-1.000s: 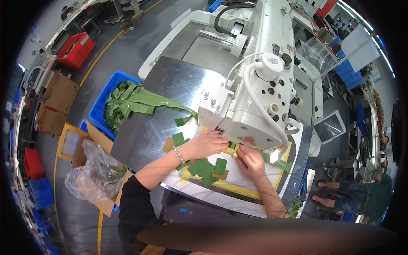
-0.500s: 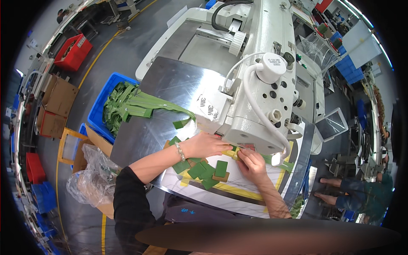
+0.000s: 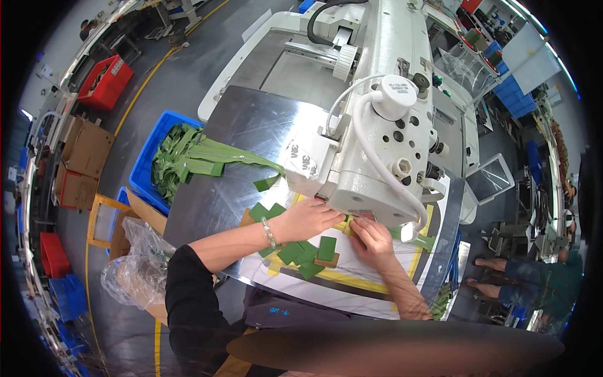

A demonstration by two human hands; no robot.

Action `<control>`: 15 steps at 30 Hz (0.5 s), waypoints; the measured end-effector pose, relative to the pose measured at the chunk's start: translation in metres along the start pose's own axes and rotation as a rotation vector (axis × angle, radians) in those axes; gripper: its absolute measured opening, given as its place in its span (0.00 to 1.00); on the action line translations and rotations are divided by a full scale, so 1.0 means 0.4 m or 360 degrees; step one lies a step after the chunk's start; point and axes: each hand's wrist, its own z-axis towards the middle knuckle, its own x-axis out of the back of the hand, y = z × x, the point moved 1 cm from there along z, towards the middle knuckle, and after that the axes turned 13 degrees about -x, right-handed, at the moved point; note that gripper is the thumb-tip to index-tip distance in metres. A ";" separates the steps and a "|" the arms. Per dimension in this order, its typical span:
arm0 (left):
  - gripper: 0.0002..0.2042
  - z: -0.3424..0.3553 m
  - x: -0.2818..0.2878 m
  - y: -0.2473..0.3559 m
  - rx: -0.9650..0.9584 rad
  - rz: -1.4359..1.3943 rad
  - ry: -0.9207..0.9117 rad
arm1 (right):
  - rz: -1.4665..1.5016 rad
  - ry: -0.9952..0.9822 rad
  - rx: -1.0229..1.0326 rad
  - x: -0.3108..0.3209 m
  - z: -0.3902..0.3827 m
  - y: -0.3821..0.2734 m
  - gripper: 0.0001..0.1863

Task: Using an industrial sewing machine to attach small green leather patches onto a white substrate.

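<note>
Under the head of a large white sewing machine, both my hands meet at a small spot of green and yellow material. My left hand, with a beaded bracelet at the wrist, lies with its fingers stretched toward that spot. From the other side my right hand comes in with bent fingers drawn together at the spot; what they hold is hidden. Nearer me lie several green rectangular pieces and a tan piece. A green strip extends beyond my right hand.
A shiny metal table surrounds a white, yellow-taped board. Long green zipper-like strips run from a blue bin to the machine. At left are a plastic bag and cartons. Another person is at far right.
My left hand and wrist have shifted slightly right and toward me, covering some green pieces. The right hand stays at nearly the same spot. The whole view has tilted a little.
</note>
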 end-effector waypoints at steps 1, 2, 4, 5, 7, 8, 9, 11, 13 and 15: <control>0.18 0.002 -0.001 0.001 -0.0026 0.0053 0.0037 | -0.0013 -0.0005 -0.0010 0.001 0.002 -0.002 0.21; 0.18 0.003 -0.002 0.001 -0.0053 0.0106 0.0074 | -0.0017 0.0000 -0.0013 0.002 0.003 -0.003 0.21; 0.19 -0.008 -0.012 -0.008 -0.0048 -0.0009 0.0108 | 0.0003 -0.0024 -0.0016 0.002 0.006 -0.005 0.21; 0.19 -0.012 -0.015 -0.011 -0.0037 -0.0124 0.0140 | 0.0003 -0.0022 -0.0018 0.002 0.006 -0.008 0.21; 0.19 -0.010 -0.011 -0.009 -0.0039 -0.0097 0.0142 | -0.0011 -0.0031 -0.0043 0.002 0.007 -0.011 0.22; 0.20 -0.007 -0.006 -0.008 -0.0038 -0.0070 0.0145 | -0.0013 -0.0030 -0.0046 0.003 0.008 -0.012 0.22; 0.20 -0.007 -0.011 -0.006 -0.0041 -0.0072 0.0145 | -0.0001 -0.0006 -0.0038 0.003 0.009 -0.013 0.22; 0.20 -0.011 -0.018 -0.008 -0.0029 -0.0111 0.0160 | 0.0009 0.0026 -0.0028 0.003 0.014 -0.016 0.23; 0.20 -0.013 -0.020 -0.009 -0.0032 -0.0106 0.0182 | 0.0027 0.0037 -0.0027 0.003 0.017 -0.020 0.23; 0.20 -0.016 -0.019 -0.007 -0.0034 -0.0103 0.0203 | 0.0012 0.0028 -0.0042 0.001 0.016 -0.022 0.24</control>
